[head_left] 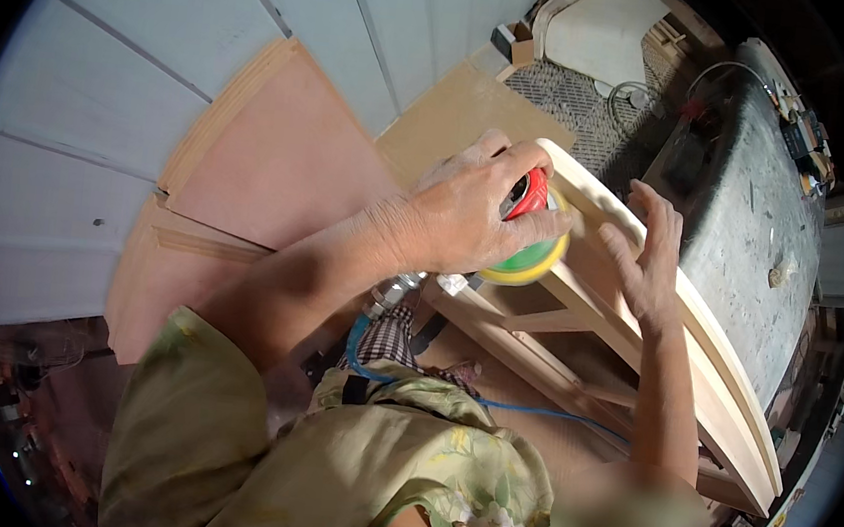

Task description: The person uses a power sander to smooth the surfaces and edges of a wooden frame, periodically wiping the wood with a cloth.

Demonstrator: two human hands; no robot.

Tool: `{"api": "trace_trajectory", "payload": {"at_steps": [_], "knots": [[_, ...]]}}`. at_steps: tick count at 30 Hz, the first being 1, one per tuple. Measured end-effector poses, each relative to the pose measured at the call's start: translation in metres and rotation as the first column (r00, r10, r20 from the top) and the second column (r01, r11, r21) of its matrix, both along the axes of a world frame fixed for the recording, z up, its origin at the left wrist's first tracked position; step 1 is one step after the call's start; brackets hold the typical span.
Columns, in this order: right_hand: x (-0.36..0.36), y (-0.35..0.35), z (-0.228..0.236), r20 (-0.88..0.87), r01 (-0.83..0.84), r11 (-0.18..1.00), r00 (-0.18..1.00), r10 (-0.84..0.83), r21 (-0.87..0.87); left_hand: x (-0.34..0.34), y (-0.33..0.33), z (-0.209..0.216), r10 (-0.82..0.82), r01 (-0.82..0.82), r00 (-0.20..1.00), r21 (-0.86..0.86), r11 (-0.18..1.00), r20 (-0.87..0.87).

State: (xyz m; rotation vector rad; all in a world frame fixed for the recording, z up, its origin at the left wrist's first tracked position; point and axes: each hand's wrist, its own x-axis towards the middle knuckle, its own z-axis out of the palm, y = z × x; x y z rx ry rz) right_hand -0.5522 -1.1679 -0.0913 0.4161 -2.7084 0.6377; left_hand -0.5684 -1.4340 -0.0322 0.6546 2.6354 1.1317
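Observation:
My left hand (457, 206) is wrapped around an air sander (528, 195) with a red and black body and a green and yellow pad. The sander is at the far end of a curved, pale wooden frame (732, 391); whether its pad touches the wood is hard to tell. A metal fitting (394, 293) and a blue hose (550, 411) run below my left wrist. My right hand (651, 263) is open on the frame's right side, fingers stretched out and apart, holding nothing. Dust whitens both hands.
Pinkish wedge-shaped panels (281, 151) lie to the left against pale boards (83, 123). A dark, worn workbench (758, 263) with tools stands right of the frame. At the back are a brown sheet (465, 117), a small box (517, 43) and a white curved panel (603, 28).

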Motion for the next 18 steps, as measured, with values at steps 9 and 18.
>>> {"api": "trace_trajectory", "payload": {"at_steps": [9, 18], "knots": [[0.061, -0.05, 0.044, 0.195, -0.035, 0.868, 0.969, 0.151, -0.496, 0.048, 0.082, -0.02, 0.074, -0.004, 0.99, 0.495, 0.869, -0.123], [0.064, 0.056, 0.103, 0.806, 0.446, 0.895, 0.522, -0.28, 0.022, 0.009, -0.013, -0.113, 0.038, -0.038, 0.999, 0.095, 0.995, 0.006]]}}
